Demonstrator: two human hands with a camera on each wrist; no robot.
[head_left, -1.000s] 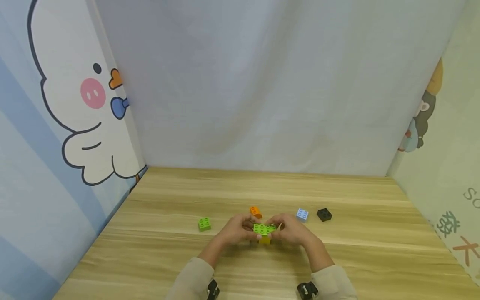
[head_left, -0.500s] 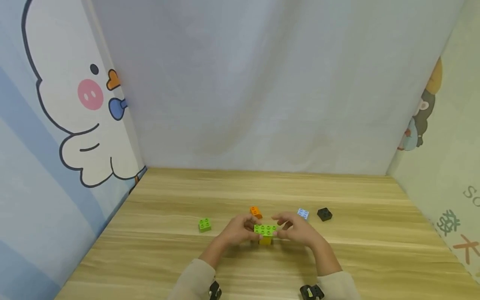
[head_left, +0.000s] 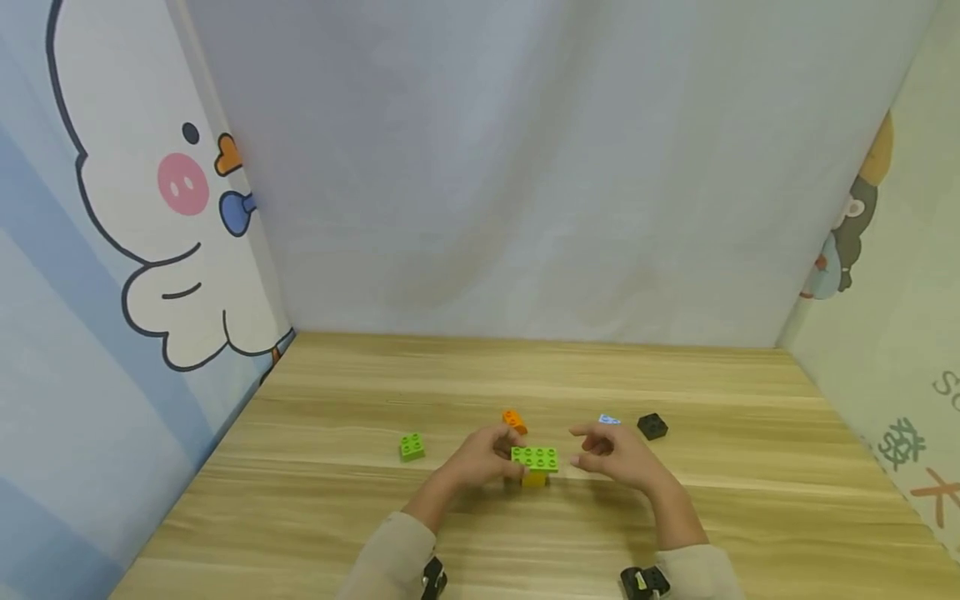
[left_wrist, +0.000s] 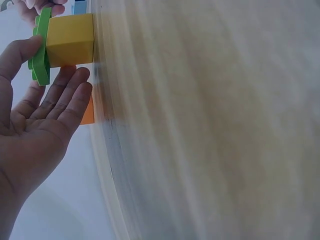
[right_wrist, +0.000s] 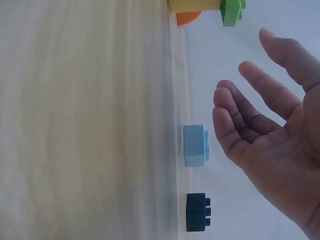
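Observation:
A bright green flat building plate (head_left: 536,458) with two rows of studs sits on top of a yellow block (left_wrist: 71,40), which stands on the table. My left hand (head_left: 480,460) pinches the left end of the plate between thumb and index finger, while its other fingers extend beside the yellow block. To the right of the plate, my right hand (head_left: 621,458) is apart from it with nothing in its grasp, its fingers loosely bent. Behind the right hand lies a light blue brick (right_wrist: 194,146), partly hidden in the head view.
Behind the left fingers lies an orange brick (head_left: 514,422) with a rounded end. Further left is a small green brick (head_left: 412,447). A black brick (head_left: 652,426) lies right of the blue one. A pale curtain (head_left: 525,167) hangs behind the wooden table (head_left: 300,517).
My right hand has let go of the green plate and drawn away to the right, now covering more of the light blue brick. The left hand stays at the plate.

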